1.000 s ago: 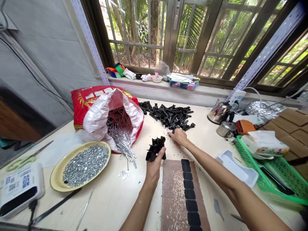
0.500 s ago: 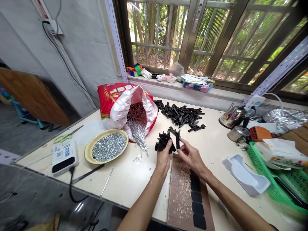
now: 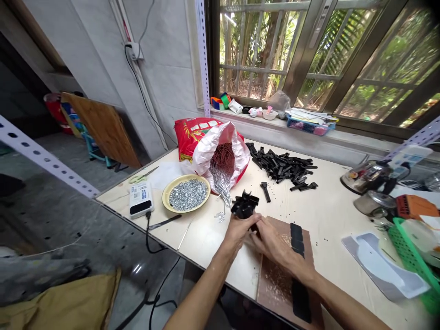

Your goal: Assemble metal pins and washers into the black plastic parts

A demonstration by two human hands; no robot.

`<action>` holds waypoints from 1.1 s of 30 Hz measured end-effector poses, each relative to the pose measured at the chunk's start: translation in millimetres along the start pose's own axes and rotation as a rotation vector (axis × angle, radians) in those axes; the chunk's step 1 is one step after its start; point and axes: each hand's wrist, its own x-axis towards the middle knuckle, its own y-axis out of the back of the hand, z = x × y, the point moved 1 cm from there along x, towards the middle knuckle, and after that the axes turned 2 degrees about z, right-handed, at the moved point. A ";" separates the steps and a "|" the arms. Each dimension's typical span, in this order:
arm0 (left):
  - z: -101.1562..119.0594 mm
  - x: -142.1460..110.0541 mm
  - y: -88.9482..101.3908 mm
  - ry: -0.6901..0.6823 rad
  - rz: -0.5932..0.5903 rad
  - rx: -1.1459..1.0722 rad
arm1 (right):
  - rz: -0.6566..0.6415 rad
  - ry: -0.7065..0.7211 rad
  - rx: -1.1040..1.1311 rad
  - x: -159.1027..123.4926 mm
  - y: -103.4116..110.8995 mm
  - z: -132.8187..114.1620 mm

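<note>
A bundle of black plastic pieces (image 3: pixel 244 205) with curved, forked ends is gripped in my left hand (image 3: pixel 238 231), ends pointing up. My right hand (image 3: pixel 270 240) is closed against the base of the bundle, its fingers touching the left hand. Its fingertips are partly hidden, so I cannot tell whether it holds a piece of its own. A single black plastic piece (image 3: pixel 265 191) lies on the table just beyond the hands. Farther back is a heap of similar pieces (image 3: pixel 280 165). Under my right forearm lies a brown board (image 3: pixel 275 293) with black patches and pale flecks.
Left of the hands, a yellow dish (image 3: pixel 166 201) holds small metal parts. Behind it, a red and white bag (image 3: pixel 202 158) spills long metal rods. Scissors (image 3: pixel 142 176) and a white device (image 3: pixel 140 201) lie farther left. A green basket (image 3: pixel 412 256) and a kettle (image 3: pixel 366 176) stand right.
The view has swung left, so the table appears farther right. My right hand, earlier holding one piece beside the bundle, now meets the left hand at its base. A single piece now lies apart beyond them.
</note>
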 end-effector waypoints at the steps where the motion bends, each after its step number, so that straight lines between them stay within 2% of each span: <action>1: 2.1 -1.1 9.9 0.004 0.038 -0.016 | -0.091 -0.002 0.076 6.0 -0.3 -0.1; 3: 7.5 -4.9 29.2 0.006 0.110 -0.054 | -0.184 -0.106 0.164 24.3 0.7 3.5; 6: 16.4 -13.8 50.2 -0.041 0.168 -0.090 | -0.079 -0.293 0.095 60.6 -6.2 13.3; 10: 21.7 -23.7 60.7 -0.110 0.155 -0.083 | -0.033 -0.367 -0.015 98.2 -38.9 19.1; 12: 21.0 -25.2 63.7 -0.126 0.155 -0.069 | -0.024 -0.397 -0.057 105.2 -51.4 19.0; 14: 20.1 -24.8 67.6 -0.162 0.165 -0.056 | -0.030 -0.412 -0.085 104.6 -55.1 19.4; 18: 20.6 -23.3 73.5 -0.215 0.178 0.022 | -0.046 -0.400 -0.115 90.9 -43.2 25.4; 24: 22.5 -27.6 68.1 -0.204 0.044 0.101 | 0.026 -0.340 -0.154 70.9 -18.1 28.3; 27: 20.1 -29.4 67.2 -0.177 0.030 0.180 | 0.113 -0.274 -0.090 61.4 -1.5 11.4; 31: 13.2 -26.0 70.1 -0.144 0.046 0.313 | 0.379 -0.021 0.286 47.6 24.4 -30.4; 33: 9.6 -23.2 70.7 -0.172 0.040 0.368 | 0.450 0.073 0.388 42.8 31.7 -48.1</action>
